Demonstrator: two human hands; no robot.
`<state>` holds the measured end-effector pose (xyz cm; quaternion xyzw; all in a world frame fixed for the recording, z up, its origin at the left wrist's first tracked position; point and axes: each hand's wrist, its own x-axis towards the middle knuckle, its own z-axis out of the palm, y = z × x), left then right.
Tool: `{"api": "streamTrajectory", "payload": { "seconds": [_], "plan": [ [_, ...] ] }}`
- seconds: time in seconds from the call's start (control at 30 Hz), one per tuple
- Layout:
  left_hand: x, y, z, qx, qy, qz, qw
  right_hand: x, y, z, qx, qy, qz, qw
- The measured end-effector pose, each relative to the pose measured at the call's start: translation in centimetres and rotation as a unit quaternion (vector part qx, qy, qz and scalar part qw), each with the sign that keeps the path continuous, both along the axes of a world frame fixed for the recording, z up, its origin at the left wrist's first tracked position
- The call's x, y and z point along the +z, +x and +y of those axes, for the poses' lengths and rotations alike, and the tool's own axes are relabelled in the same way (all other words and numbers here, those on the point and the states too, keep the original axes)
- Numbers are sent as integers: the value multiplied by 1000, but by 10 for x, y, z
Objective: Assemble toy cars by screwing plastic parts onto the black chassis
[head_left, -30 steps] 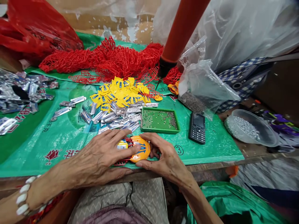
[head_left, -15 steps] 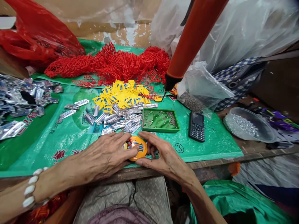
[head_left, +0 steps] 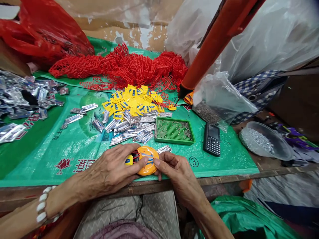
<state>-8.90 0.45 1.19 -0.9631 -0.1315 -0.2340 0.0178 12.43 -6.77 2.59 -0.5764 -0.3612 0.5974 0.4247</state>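
Note:
An orange toy car (head_left: 148, 153) with blue markings lies at the table's front edge, its round end to the right. My left hand (head_left: 112, 169) grips its left part, thumb across the top, where red bars and a yellow piece show. At the right end, my right hand (head_left: 178, 169) pinches the rim between thumb and fingers; some of its fingertips are hidden. Behind the car lie silvery strip-shaped parts (head_left: 124, 127) and a pile of yellow pieces (head_left: 136, 99). A green tray (head_left: 174, 142) of small screws stands just beyond my right hand.
An orange power screwdriver (head_left: 211, 49) slants down from above at the right, bit near the yellow pieces. Red plastic frames (head_left: 119, 68) are heaped at the back. A black keypad phone (head_left: 212, 139), a bag of screws (head_left: 206, 111) and a clear bowl (head_left: 281, 146) sit right.
My right fingers have closed in from around the car's right end to a pinch on its rim. More of the orange top shows. A silvery part behind my right hand has come into view.

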Motion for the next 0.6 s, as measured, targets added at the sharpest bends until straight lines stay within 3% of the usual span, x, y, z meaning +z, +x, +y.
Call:
{"api": "streamTrajectory", "payload": {
  "seconds": [0.27,0.6],
  "plan": [
    [-6,0,-1,3,-17,-15,1000,0,6,4,-7,-32,18,999],
    [5,5,-4,7,-63,-17,998,-3,-4,-2,-62,-15,27,998]
  ]
}}
